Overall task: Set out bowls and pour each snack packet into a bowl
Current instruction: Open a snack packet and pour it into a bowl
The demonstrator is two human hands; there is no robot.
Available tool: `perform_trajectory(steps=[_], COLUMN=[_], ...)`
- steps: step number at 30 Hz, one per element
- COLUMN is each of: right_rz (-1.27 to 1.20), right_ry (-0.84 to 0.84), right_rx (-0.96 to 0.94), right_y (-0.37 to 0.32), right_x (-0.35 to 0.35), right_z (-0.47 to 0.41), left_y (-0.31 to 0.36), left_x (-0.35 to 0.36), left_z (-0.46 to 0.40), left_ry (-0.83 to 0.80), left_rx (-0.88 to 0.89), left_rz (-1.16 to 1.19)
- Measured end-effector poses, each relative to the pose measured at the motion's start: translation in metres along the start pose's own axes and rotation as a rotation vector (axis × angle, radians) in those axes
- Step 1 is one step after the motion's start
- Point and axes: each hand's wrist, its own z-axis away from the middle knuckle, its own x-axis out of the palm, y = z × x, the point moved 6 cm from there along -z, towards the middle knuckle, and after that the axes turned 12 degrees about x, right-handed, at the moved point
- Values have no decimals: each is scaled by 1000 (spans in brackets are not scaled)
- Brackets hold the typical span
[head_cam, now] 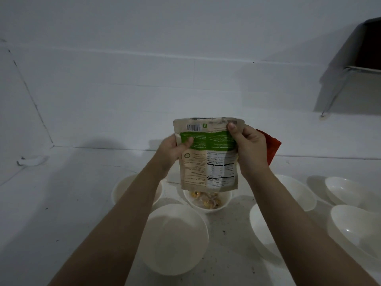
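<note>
Hands around upended packet, mouth down

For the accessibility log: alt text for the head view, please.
Both hands, left hand and right hand, hold a brown-and-green snack pouch upside down over a white bowl holding snack pieces. Empty white bowls surround it; a red packet lies behind.

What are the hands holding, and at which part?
Both hold the upside-down snack packet: left hand on its left edge, right hand on its right edge near the top.

A dark box (on metal legs) stands beside the white wall.
</note>
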Motion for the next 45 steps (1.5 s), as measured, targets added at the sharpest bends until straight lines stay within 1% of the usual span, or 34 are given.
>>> perform_trajectory(steps=[3, 7, 11, 14, 16, 18, 20, 22, 24, 27, 30, 33, 38, 43, 45], right_rz=[14, 184, 219, 453, 569, 530, 416, 277, 115, -30, -136, -197, -276, -372, -399], right_ry=[-35, -186, -149, -192, -191, -127, -79, -33, 17, 94, 210, 317, 504, 715, 798], right_rx=[6, 124, 195, 318, 384, 401, 434, 461, 456, 401, 342, 286, 232, 151, 107], right_y=[-3, 15, 35, 71, 99, 110, 108, 102, 96, 81, 65, 55, 36, 6, -8], right_x=[3, 14, 12, 12, 11, 7, 3, -1, -4, -7, -17, -32, -74, -145, -177], right_z=[1, 4, 6, 12, 20, 20, 16, 14, 16, 25, 45, 73, 123, 181, 206], left_y=[21, 23, 13, 15, 17, 12, 2, -1, 0, -1, -16, -34, -40, -28, -22], left_x=[0, -1, -1, -19, -30, -36, -43, -51, -56, -54, -42, -17, 64, 170, 218], left_z=[-14, -16, -9, -8, -7, 0, 9, 18, 25, 35, 45, 55, 65, 75, 80], left_ry=[148, 204, 243, 360, 396, 425, 474, 499, 489, 448, 411, 405, 272, 68, -44], left_rx=[46, 66, 36, 42, 32, -15, -50, -49, -33, -39, -126, -209, -256, -269, -266], left_rz=[61, 104, 165, 301, 312, 316, 347, 326, 261, 206, 145, 208, 296, 327, 335])
